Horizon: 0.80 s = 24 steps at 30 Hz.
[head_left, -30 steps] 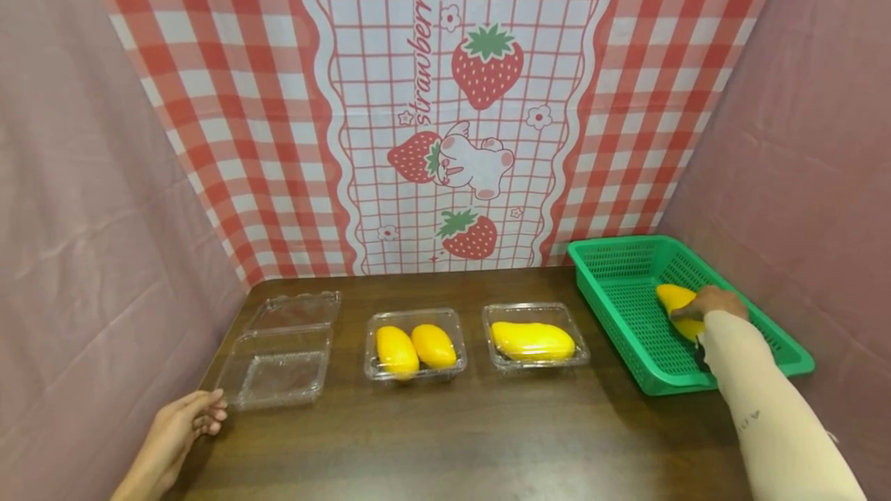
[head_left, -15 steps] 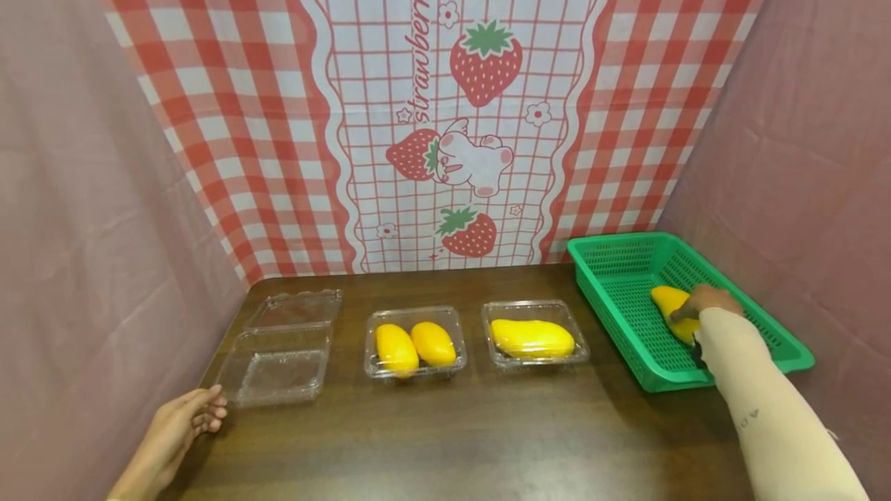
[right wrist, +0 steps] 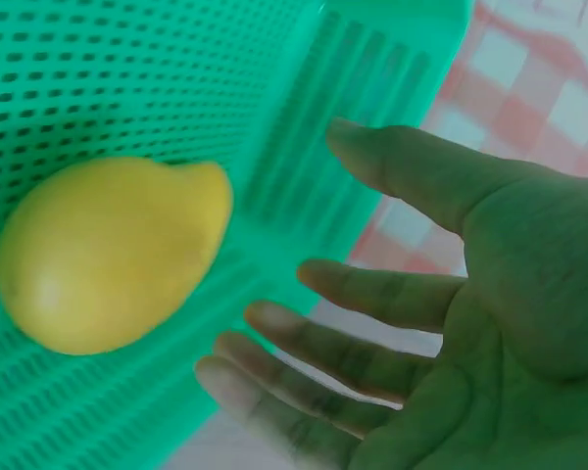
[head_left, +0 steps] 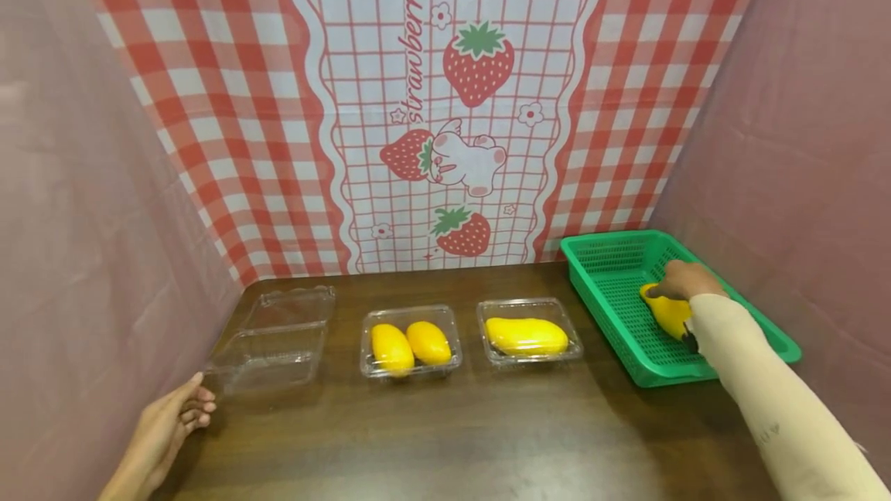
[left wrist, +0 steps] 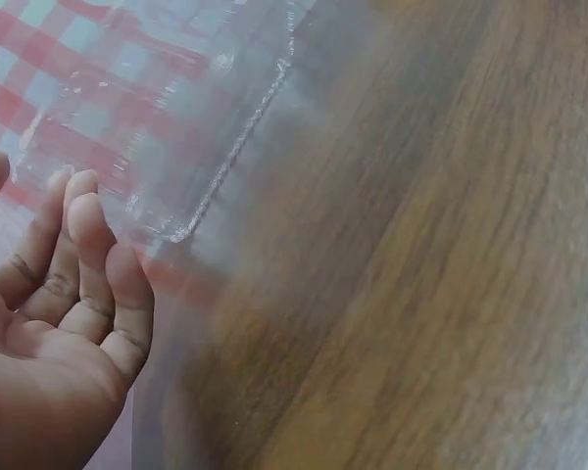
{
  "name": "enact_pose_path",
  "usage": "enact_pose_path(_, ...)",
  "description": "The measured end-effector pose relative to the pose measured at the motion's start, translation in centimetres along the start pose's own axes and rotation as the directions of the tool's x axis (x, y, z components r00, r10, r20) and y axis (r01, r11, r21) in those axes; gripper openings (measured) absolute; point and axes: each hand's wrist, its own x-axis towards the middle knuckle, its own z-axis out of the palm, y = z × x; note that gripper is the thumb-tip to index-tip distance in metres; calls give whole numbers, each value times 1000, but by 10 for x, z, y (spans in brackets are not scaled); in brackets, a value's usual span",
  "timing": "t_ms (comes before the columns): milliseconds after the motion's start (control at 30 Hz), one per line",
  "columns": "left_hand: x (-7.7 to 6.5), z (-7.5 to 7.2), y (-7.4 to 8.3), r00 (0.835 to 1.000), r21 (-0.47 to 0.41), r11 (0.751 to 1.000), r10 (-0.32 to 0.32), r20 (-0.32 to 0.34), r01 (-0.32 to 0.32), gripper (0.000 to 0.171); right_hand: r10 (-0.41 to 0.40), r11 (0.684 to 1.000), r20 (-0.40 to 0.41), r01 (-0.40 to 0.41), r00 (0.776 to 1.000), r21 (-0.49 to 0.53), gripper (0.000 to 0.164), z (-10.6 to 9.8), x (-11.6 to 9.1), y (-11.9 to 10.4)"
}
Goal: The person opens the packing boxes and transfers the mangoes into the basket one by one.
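My left hand is at the front left corner of a clear plastic clamshell box, pinching its edge at the fingertips. The box has its lid folded back, no fruit inside, and its front looks slightly raised. In the left wrist view, the same box spreads beyond the curved fingers. On the right, my right hand is over a yellow mango in the green basket. The right wrist view shows that hand with fingers spread, apart from the mango.
Mid-table, a clear box contains two mangoes. To its right, another clear box has one long mango visible. The brown table is bounded by a checked cloth behind and pink cloths at both sides.
The clamshell box's front edge has risen and tilted at my left hand. My right hand has shifted left and back; its mango has turned slightly. The head view has swung a little rightward.
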Motion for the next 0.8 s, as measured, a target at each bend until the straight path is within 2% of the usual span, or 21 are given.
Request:
enact_pose_path(233,-1,4,0,999,13,999,34,39,-35,44,-58,998,-111,55,992,-26,49,2,-7,-46)
enact_pose_path(333,-1,9,-2,997,38,999,33,67,-36,41,-116,993,-184,109,976,-47,47,7,-6,-65)
enact_pose_path(433,-1,15,-2,996,80,996,28,89,-35,42,-160,987,-244,146,957,-73,53,12,-6,-83)
enact_pose_path(600,-1,27,-1,989,158,987,10,148,-34,42,-190,981,-285,174,939,-81,52,20,-7,-110)
enact_pose_path(800,-4,41,0,952,256,964,-8,306,-74,42,-261,965,-348,246,900,-88,46,34,-9,-144)
